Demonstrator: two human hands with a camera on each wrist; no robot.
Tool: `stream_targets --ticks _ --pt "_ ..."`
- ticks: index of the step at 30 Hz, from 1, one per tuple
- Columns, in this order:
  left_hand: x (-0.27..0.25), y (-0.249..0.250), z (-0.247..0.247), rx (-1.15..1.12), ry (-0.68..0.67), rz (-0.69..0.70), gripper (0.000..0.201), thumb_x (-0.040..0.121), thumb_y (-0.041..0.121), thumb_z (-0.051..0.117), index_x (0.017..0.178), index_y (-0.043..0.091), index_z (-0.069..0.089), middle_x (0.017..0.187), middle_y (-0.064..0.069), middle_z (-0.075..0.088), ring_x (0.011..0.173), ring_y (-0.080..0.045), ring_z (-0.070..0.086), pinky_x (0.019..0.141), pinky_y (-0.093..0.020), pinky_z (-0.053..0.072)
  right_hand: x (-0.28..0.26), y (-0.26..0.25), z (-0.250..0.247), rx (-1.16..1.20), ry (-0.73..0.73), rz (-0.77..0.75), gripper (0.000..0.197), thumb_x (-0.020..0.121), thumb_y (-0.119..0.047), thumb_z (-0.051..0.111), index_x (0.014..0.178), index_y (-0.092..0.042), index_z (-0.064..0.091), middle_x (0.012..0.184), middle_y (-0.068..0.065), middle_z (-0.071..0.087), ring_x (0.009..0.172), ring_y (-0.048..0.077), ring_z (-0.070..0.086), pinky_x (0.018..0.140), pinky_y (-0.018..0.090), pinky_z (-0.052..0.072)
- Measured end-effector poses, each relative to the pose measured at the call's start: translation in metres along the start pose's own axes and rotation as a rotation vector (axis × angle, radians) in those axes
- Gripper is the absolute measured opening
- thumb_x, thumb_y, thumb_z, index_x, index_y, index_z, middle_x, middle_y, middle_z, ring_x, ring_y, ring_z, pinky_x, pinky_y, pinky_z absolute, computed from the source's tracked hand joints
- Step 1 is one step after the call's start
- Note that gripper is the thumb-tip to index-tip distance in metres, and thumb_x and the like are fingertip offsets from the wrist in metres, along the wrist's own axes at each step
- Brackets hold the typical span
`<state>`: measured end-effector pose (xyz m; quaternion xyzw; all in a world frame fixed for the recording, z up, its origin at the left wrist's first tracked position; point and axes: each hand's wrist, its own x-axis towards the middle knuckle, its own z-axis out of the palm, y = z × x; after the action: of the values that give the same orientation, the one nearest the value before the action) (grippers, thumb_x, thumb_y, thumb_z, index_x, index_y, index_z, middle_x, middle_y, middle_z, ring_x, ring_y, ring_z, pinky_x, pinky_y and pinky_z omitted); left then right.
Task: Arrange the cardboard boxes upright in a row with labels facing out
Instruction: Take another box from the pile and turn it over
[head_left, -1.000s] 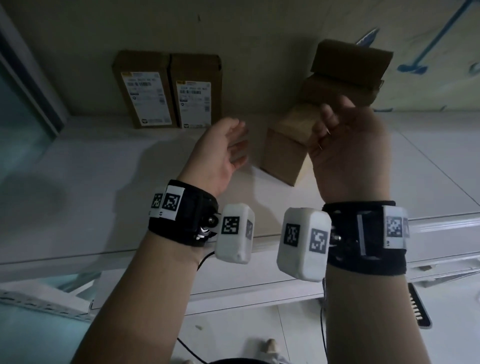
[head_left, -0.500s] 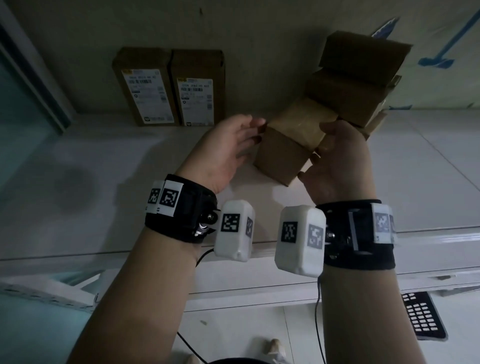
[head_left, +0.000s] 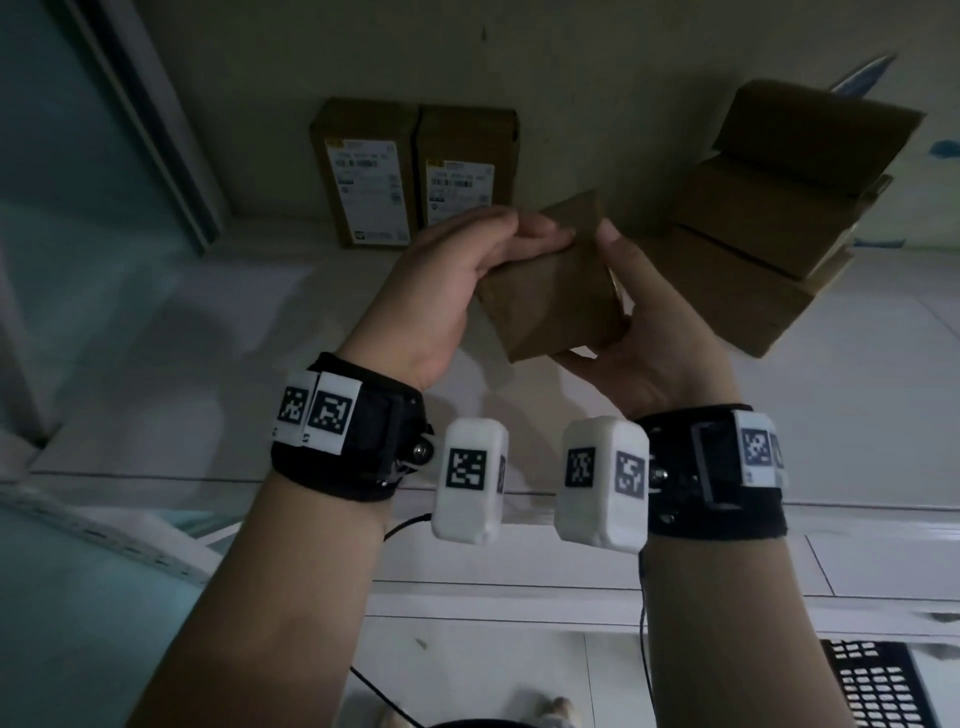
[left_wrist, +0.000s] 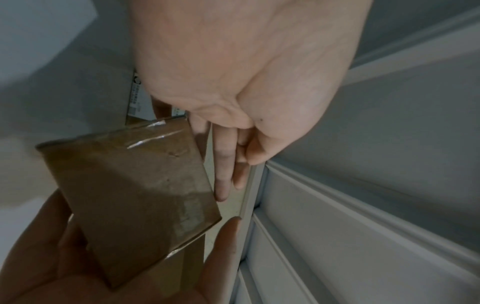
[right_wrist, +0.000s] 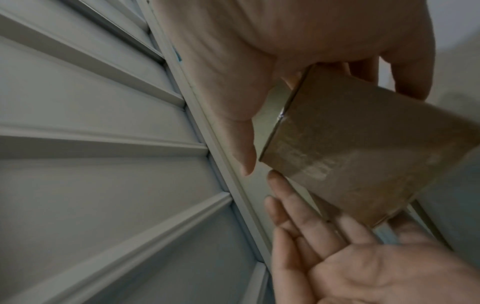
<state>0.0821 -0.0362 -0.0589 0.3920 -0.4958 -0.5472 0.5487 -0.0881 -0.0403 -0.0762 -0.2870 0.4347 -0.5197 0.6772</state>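
Note:
A plain brown cardboard box (head_left: 550, 296), sealed with clear tape, hangs tilted in the air between both hands; no label shows on it. My right hand (head_left: 631, 312) grips it from the right and below, thumb up its near edge. The straight fingers (head_left: 540, 234) of my left hand (head_left: 467, 270) lie against its upper left end. In the left wrist view the box (left_wrist: 135, 195) sits beside those straight fingers (left_wrist: 221, 168). In the right wrist view the right thumb and fingers wrap the box (right_wrist: 363, 154). Two labelled boxes (head_left: 366, 182) (head_left: 465, 171) stand upright side by side against the back wall.
A loose pile of plain brown boxes (head_left: 769, 208) leans at the back right of the white shelf (head_left: 208, 338). A glass panel with a dark frame (head_left: 130, 130) bounds the left. A black perforated object (head_left: 872, 686) lies below at the lower right.
The right hand pulled the box off the pile toward the middle and turned it. The left hand closed in and now touches its upper left end.

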Motion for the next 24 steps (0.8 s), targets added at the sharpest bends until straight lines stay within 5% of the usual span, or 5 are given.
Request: stream_targets --ticks 6,9,14,20,24 --pt "-0.008 0.0 -0.011 0.009 0.039 0.063 0.023 0.108 0.009 0.05 0.12 0.003 0.069 0.122 -0.012 0.08 0.121 -0.017 0.073 0.106 -0.028 0.055 -0.003 0.005 0.004 0.03 0.044 0.032 0.043 0.091 -0.042 0.08 0.128 -0.022 0.072 0.116 0.006 0.083 0.117 0.027 0.075 0.105 0.055 0.057" --pt "-0.007 -0.003 -0.018 0.099 0.111 0.032 0.022 0.104 0.011 0.061 0.118 0.019 0.075 0.127 0.0 0.077 0.122 -0.014 0.071 0.109 -0.041 0.055 -0.005 0.003 0.002 0.084 0.059 0.04 0.044 0.091 -0.04 0.077 0.129 -0.019 0.071 0.108 0.006 0.085 0.115 0.029 0.077 0.104 0.055 0.057" --pt "-0.006 -0.011 -0.023 0.196 0.103 -0.087 0.029 0.101 0.015 0.067 0.125 0.03 0.075 0.133 0.001 0.072 0.124 -0.016 0.067 0.102 -0.044 0.057 -0.005 0.003 -0.008 0.223 0.066 0.075 0.064 0.086 -0.043 0.08 0.142 -0.016 0.067 0.137 0.013 0.073 0.122 0.035 0.074 0.107 0.054 0.055" --pt "-0.004 -0.019 -0.018 0.192 0.147 -0.14 0.069 0.08 0.04 0.077 0.145 0.029 0.061 0.136 0.009 0.069 0.125 -0.012 0.064 0.11 -0.048 0.049 -0.011 0.0 -0.02 0.31 -0.067 0.188 0.071 0.085 -0.062 0.067 0.144 -0.021 0.068 0.141 0.012 0.071 0.13 0.032 0.067 0.111 0.039 0.049" --pt "0.0 -0.026 -0.026 0.233 0.188 -0.129 0.108 0.068 0.046 0.091 0.161 0.028 0.039 0.166 0.0 0.044 0.147 -0.02 0.047 0.12 -0.05 0.04 -0.014 0.003 -0.026 0.323 -0.099 0.244 0.083 0.079 -0.079 0.064 0.141 -0.024 0.071 0.141 0.011 0.071 0.133 0.027 0.064 0.107 0.034 0.047"
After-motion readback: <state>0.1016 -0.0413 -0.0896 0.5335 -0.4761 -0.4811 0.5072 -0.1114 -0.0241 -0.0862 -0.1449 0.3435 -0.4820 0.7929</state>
